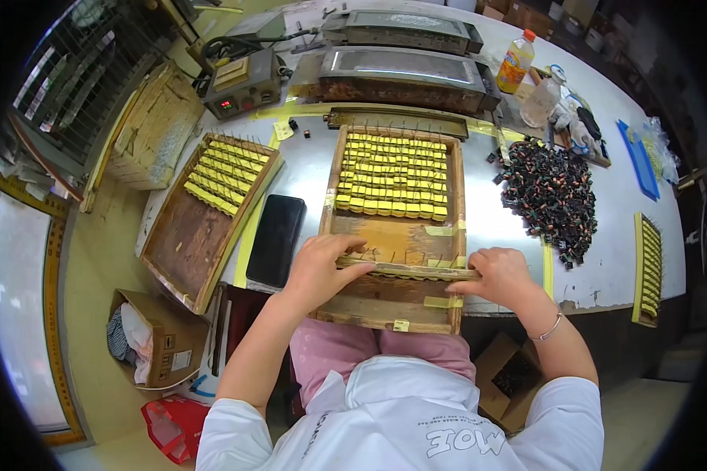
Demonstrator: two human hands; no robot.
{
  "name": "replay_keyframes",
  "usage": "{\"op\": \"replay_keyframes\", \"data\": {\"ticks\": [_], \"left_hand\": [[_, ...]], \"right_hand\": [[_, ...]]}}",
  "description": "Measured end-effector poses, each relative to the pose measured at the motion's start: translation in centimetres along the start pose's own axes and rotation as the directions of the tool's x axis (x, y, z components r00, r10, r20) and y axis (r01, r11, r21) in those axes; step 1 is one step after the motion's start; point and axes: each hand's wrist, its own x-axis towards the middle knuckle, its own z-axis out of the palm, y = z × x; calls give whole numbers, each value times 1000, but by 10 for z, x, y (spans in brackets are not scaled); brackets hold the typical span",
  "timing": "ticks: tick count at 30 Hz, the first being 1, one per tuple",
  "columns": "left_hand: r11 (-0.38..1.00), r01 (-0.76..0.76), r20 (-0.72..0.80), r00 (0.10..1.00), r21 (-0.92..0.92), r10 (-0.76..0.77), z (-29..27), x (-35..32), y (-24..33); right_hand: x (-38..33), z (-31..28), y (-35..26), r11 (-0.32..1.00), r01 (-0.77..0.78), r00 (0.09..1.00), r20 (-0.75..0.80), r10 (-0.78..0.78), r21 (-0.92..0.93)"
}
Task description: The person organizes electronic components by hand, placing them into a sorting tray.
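A narrow wooden strip point(424, 272) spans the near part of a wooden tray point(457, 196). Thin pins or wires stand up along it, and a little yellow shows under its edge. My left hand point(314, 271) closes on its left end with thumb and fingers. At its right end, my right hand point(501, 275) grips it in the same way. Farther back in the tray lie several rows of small yellow-wrapped blocks point(393, 177) with thin leads. The undersides of the strip and of my fingertips are hidden.
To the left sits a second tilted tray point(188, 243) with yellow blocks, beside a black phone point(276, 239). A pile of small dark components point(554, 200) lies to the right. Behind are metal heating-plate-like units point(404, 74), a control box point(243, 82) and an orange drink bottle point(516, 63).
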Motion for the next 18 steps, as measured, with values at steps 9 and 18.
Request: {"op": "replay_keyframes", "data": {"ticks": [9,18], "left_hand": [[988,-102,-53,994,-119,97,21,20,10],[961,-27,-73,997,-276,7,20,21,5]], "right_hand": [[5,0,-7,821,-140,945,-173,277,553],[17,20,-12,736,-6,923,-280,265,676]]}}
